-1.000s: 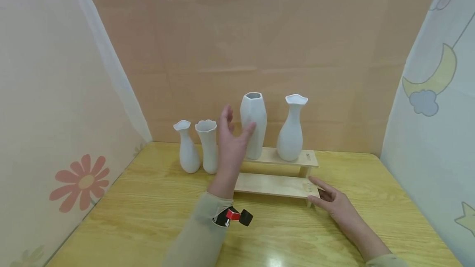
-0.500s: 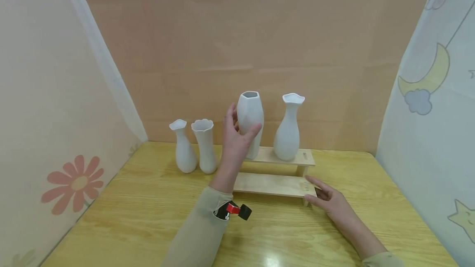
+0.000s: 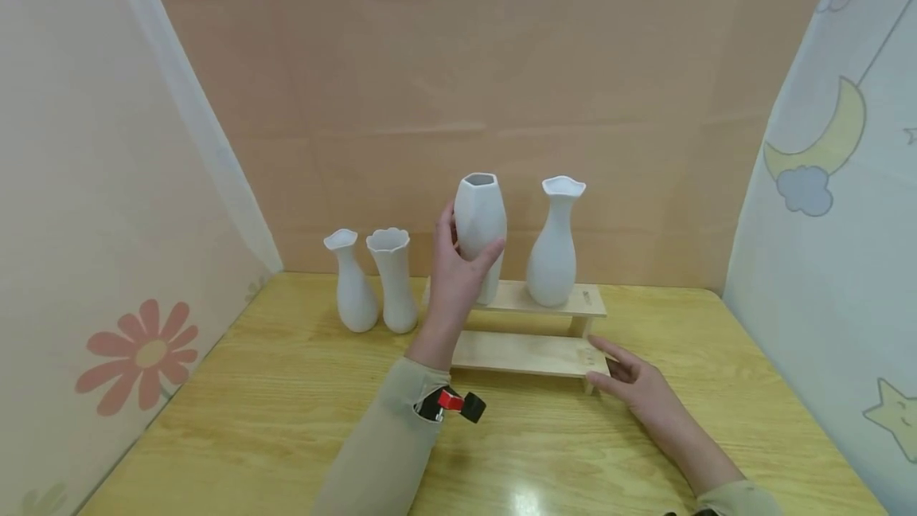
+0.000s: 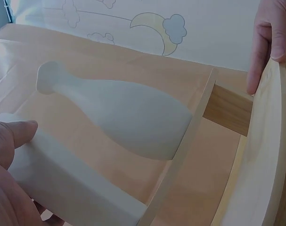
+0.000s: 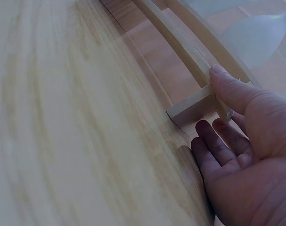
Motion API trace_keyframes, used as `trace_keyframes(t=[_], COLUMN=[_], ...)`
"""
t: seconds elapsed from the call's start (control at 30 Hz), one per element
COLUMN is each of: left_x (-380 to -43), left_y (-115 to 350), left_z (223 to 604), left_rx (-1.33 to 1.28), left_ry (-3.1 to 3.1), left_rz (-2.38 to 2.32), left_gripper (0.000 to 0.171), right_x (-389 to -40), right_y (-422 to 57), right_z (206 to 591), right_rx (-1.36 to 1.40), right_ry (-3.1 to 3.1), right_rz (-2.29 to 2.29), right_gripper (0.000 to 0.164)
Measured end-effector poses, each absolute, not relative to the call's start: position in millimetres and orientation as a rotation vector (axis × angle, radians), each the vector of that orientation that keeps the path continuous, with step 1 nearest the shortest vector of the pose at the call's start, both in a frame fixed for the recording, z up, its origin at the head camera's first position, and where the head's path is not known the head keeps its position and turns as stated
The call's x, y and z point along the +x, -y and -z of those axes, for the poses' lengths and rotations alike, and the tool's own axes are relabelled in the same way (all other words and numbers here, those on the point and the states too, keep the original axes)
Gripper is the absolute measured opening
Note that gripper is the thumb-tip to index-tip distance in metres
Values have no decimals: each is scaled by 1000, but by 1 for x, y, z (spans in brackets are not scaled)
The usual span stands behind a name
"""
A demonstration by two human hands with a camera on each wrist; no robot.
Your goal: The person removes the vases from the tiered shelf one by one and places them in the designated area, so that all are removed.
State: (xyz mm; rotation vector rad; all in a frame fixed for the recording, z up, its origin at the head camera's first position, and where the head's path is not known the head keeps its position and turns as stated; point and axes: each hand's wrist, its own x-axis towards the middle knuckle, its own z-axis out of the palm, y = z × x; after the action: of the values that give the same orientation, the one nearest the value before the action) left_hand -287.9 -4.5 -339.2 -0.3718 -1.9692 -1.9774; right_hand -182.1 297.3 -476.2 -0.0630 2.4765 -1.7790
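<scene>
My left hand (image 3: pixel 454 281) grips a tall white faceted vase (image 3: pixel 480 217) around its side, thumb in front. This vase is upright on the top board of a two-tier wooden stand (image 3: pixel 523 353), its base at the board in the left wrist view. A white vase with a narrow neck and wavy rim (image 3: pixel 552 265) stands to its right on the same board. My right hand (image 3: pixel 641 392) holds the right end of the lower board, with the thumb on its front corner (image 5: pixel 206 89) and a finger at the back edge. Its other fingers curl loosely below.
Left of the stand, a small wavy-rimmed vase (image 3: pixel 356 293) and a scalloped-rim vase (image 3: pixel 396 281) stand on the wooden table (image 3: pixel 286 412). A peach cloth backdrop (image 3: pixel 387 86) hangs behind, with printed sheets on both sides.
My left hand has closed in around the faceted vase, its fingers now behind it and the thumb across its front. The right hand stays at the stand's end. The view has shifted slightly.
</scene>
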Motion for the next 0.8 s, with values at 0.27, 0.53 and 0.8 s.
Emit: trace_keyframes(t=[0.27,0.53,0.8], left_x=[-288,-288,-289], left_y=[5,6,6], left_z=[340,340,341], left_rx=[-361,-347,-335], left_ry=[1986,2005,1995], left_rz=[1946,1916,1882], left_gripper=[89,89,87], right_x=[-182,-183,-182], right_y=[-297,-296,-297], right_z=[475,477,476], right_rx=[-61,-63,-66], right_ry=[-2473,-2469,-2458], right_rz=[1781,1783,1789], right_gripper=[76,75,75])
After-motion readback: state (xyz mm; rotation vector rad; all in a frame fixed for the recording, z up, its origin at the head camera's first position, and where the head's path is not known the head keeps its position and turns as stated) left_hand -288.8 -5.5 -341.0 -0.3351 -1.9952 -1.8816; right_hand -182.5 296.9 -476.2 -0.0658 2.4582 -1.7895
